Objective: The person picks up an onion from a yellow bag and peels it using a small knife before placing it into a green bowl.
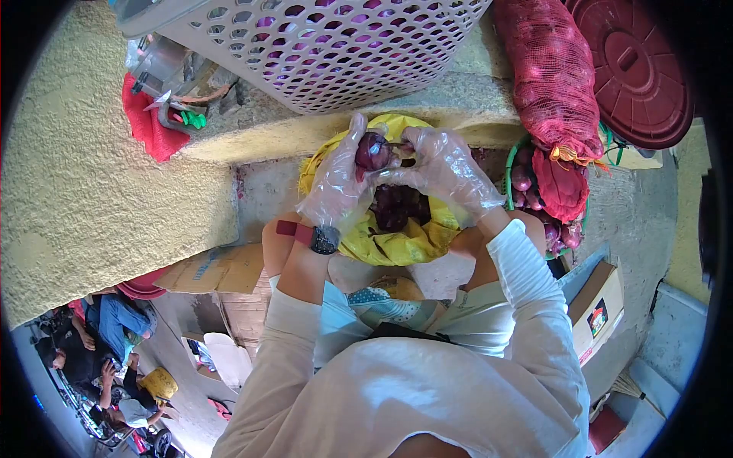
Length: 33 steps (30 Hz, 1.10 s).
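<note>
A red onion point(373, 152) is in my left hand point(340, 177), which wears a clear plastic glove; its fingers wrap round the onion above the yellow sack. My right hand point(452, 169), gloved too, is at the onion's stem end, with thumb and fingers pinched together near the top; what exactly is between them is too small to tell. Below both hands, the open yellow sack point(366, 246) holds several dark red onions point(398, 206).
A white perforated basket point(321, 57) of onions stands ahead on a ledge. Right of it are a red net sack point(551, 72), a round red lid point(630, 65) and a green-rimmed basket point(510, 172). Cardboard point(210, 271) lies left. People point(114, 359) are at lower left.
</note>
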{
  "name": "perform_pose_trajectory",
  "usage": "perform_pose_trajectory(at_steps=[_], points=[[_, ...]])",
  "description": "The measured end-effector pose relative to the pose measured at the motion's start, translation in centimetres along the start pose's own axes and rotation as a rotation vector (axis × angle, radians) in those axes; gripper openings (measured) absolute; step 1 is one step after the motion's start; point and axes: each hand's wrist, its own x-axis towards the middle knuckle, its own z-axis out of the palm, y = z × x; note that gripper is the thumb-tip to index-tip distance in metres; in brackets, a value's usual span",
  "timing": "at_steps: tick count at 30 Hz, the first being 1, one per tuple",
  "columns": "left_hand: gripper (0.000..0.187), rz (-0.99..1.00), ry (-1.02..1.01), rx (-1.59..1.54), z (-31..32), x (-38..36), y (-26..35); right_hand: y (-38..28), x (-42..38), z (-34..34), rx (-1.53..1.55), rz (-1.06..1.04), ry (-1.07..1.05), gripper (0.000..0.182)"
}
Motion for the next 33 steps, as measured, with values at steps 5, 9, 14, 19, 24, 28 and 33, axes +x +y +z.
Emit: perform_pose_trajectory(at_steps=[5, 9, 14, 19, 24, 28, 33], points=[[0.056, -0.067, -0.073, -0.088, -0.1, 0.2, 0.1, 1.0, 0.0, 0.7, 0.076, -0.057, 0.073, 0.058], [0.054, -0.044, -0.071, -0.082, 0.5, -0.2, -0.1, 0.7, 0.1, 0.8, 0.043, -0.072, -0.041, 0.053], [0.05, 0.021, 0.048, 0.019, 0.3, 0.1, -0.5, -0.5, 0.2, -0.4, -0.166, -0.1, -0.187, 0.047], [0.051, -0.006, 0.066, 0.044, 1.5, -1.0, -0.5, 0.5, -0.3, 0.5, -0.148, -0.2, -0.177, 0.051], [0.055, -0.015, 0.057, 0.002, 0.9, -0.2, -0.9, 0.6, -0.7, 1.2, -0.082, -0.217, -0.137, 0.058], [0.055, 0.012, 0.092, -0.081, 1.1, -0.4, -0.7, 0.0, -0.9, 1.2, -0.123, -0.207, -0.189, 0.061], [0.069, 0.046, 0.181, -0.06, 1.6, -0.8, 0.3, -1.0, -1.7, 2.0, -0.072, -0.251, -0.289, 0.064]])
